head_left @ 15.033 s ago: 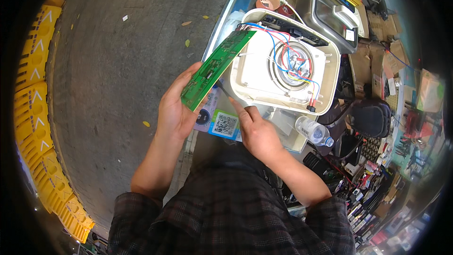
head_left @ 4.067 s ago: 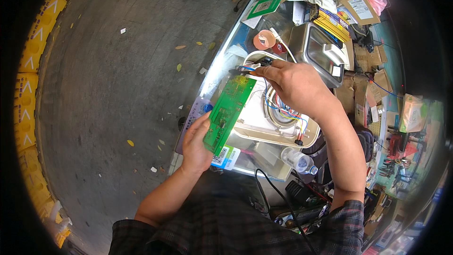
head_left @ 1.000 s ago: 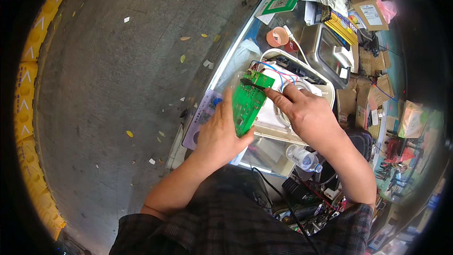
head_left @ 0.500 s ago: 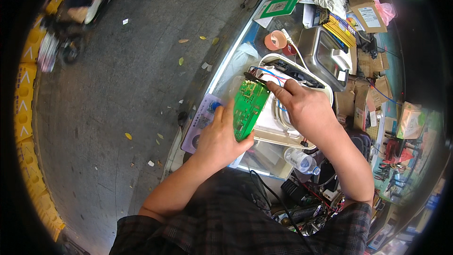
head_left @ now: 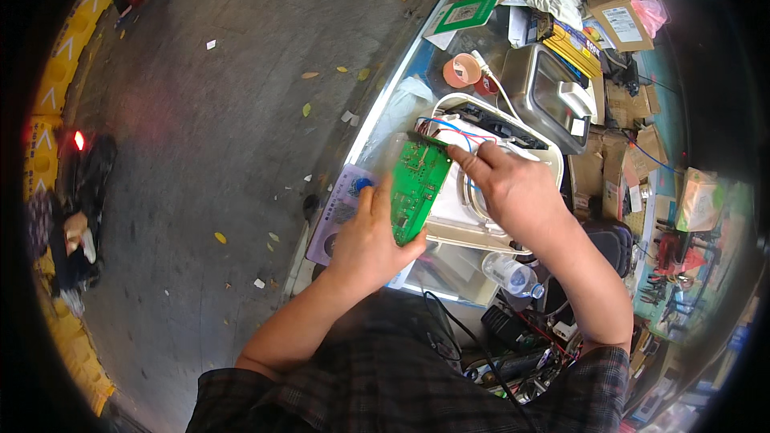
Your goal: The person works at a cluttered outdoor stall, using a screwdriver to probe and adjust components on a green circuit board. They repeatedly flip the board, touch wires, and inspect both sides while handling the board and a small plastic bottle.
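My left hand grips a green circuit board by its left edge and lower end, tilting it over an opened appliance. The thumb presses near the board's lower right corner. At the board's upper end, my right hand is closed, its fingertips around a slim dark thing that lies across the top edge. Its exact kind is too blurred to tell. Below and behind the board sits the opened white appliance housing, with blue and red wires running inside it.
Beyond the housing stand an orange cup and a metal box with a clear lid. A plastic bottle lies near me, by a purple printed card at the glass counter's left edge. Cardboard boxes crowd the right.
The board and both hands have shifted slightly left and down. The slim dark thing stays at the board's upper end. In the street, one passer-by has gone and others have come into view.
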The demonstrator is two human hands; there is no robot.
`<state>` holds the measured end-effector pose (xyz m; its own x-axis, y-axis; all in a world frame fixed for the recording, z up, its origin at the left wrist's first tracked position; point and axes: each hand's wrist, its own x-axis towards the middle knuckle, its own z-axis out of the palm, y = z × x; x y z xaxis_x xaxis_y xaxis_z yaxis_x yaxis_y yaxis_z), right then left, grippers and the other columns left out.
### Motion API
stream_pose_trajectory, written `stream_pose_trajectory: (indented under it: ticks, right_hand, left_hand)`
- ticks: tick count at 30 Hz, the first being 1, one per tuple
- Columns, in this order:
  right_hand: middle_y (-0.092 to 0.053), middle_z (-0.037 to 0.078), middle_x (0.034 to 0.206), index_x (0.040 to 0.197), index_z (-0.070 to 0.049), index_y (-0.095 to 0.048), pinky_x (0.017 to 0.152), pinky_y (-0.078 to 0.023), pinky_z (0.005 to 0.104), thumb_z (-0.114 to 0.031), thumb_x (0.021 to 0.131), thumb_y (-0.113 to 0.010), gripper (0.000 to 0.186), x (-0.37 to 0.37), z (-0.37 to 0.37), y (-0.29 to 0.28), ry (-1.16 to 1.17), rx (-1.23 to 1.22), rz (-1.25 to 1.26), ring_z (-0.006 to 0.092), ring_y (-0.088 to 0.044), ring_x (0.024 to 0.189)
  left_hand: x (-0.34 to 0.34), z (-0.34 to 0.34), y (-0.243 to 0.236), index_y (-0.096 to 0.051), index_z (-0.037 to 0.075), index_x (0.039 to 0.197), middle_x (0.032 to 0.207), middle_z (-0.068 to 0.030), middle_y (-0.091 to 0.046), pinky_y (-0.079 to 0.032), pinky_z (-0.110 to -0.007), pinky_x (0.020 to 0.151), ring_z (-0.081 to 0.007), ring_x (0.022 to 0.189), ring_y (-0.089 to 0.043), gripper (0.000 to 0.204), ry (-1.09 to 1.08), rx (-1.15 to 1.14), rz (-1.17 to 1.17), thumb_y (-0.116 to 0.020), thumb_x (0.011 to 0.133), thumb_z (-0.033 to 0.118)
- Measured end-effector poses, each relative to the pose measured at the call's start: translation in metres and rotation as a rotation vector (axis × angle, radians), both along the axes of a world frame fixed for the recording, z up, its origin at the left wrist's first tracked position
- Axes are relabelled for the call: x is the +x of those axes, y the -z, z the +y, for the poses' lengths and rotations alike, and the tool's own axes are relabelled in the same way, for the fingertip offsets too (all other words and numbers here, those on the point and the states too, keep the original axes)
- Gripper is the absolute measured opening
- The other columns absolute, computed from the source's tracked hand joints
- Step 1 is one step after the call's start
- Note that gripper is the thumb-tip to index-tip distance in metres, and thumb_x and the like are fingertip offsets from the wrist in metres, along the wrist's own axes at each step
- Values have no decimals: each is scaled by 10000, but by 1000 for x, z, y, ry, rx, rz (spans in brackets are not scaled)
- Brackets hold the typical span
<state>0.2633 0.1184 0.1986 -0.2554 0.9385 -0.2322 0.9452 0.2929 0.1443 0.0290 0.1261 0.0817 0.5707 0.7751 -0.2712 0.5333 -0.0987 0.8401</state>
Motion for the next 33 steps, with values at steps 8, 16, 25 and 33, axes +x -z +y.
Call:
stream_pose_trajectory:
  ticks: [8, 16, 25, 33]
  right_hand:
    - [-685, 58, 1047, 1492, -100, -686, 677, -629, 355, -106, 910, -690, 581, 4, -9, 7, -27, -31, 89, 211, -774, 835]
    - [-676, 64, 1022, 1478, -97, -691, 664, -627, 366, -89, 910, -684, 568, 3, -13, -1, -18, -31, 68, 222, -766, 798]
    - [-684, 78, 1023, 1507, -135, -703, 651, -629, 410, -39, 916, -695, 599, 12, -25, -7, 41, -53, 102, 265, -766, 828]
    - [-680, 81, 1009, 1491, -129, -712, 653, -629, 407, -23, 892, -697, 609, 12, -18, -15, 55, -44, 92, 269, -766, 834]
  left_hand:
    - [0, -4, 1, -390, -87, 1652, 1320, -309, -614, -605, -548, 955, -499, 1164, -700, 1025, -11, 36, -4, -887, 886, 377]
    - [2, -3, 1, -390, -73, 1657, 1348, -318, -613, -599, -550, 977, -494, 1191, -696, 1022, -9, 43, 12, -887, 885, 375]
    - [1, -2, -1, -395, -83, 1652, 1342, -327, -611, -588, -543, 990, -499, 1192, -692, 1011, -26, -28, -31, -885, 892, 368]
    - [0, -2, 0, -402, -97, 1644, 1348, -339, -609, -573, -544, 1022, -508, 1203, -680, 996, -20, -20, -48, -881, 899, 359]
